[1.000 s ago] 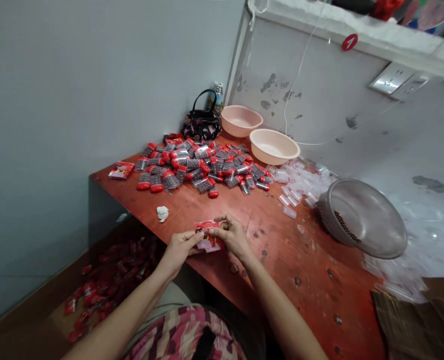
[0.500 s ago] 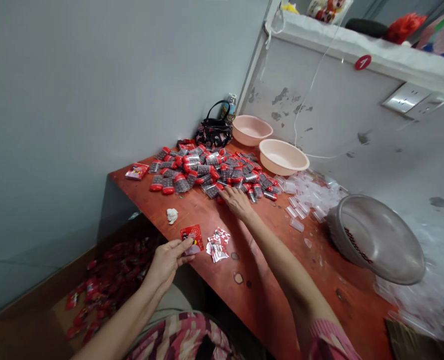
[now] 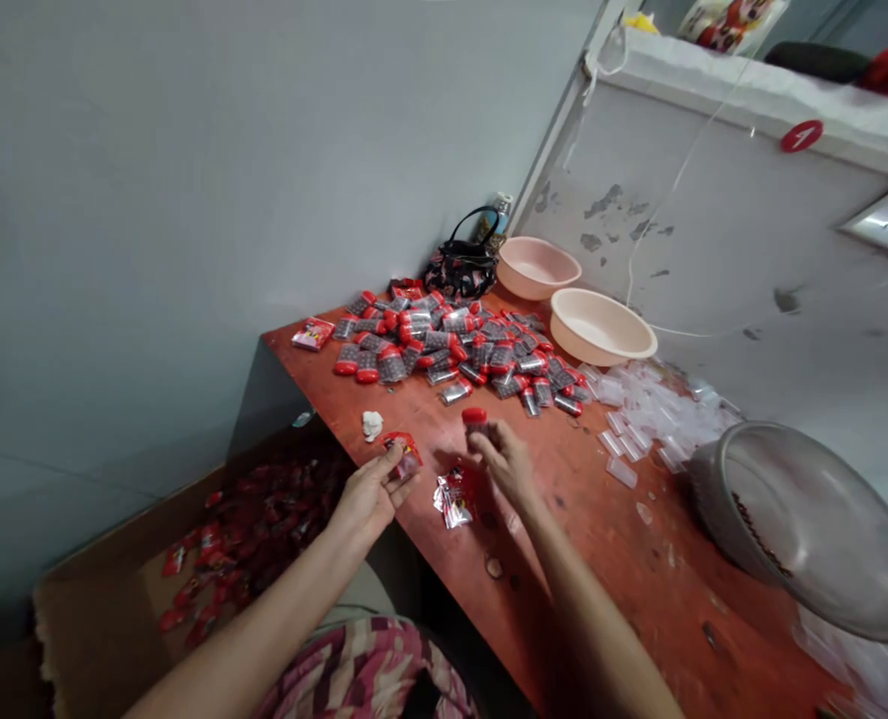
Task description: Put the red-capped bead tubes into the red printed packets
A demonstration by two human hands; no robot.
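On the red-topped desk, the left hand pinches a small red packet between thumb and fingers, while the right hand grips a red-capped clear tube at its fingertips, a little in front of a heap of matching tubes. A crumpled red-and-clear wrapper lies just below the right hand, with pink plastic basins beyond the heap.

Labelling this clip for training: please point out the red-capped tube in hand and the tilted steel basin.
red-capped tube (image 3: 474, 415), head view, on its red cap.
steel basin (image 3: 818, 519), head view, on its inner wall.
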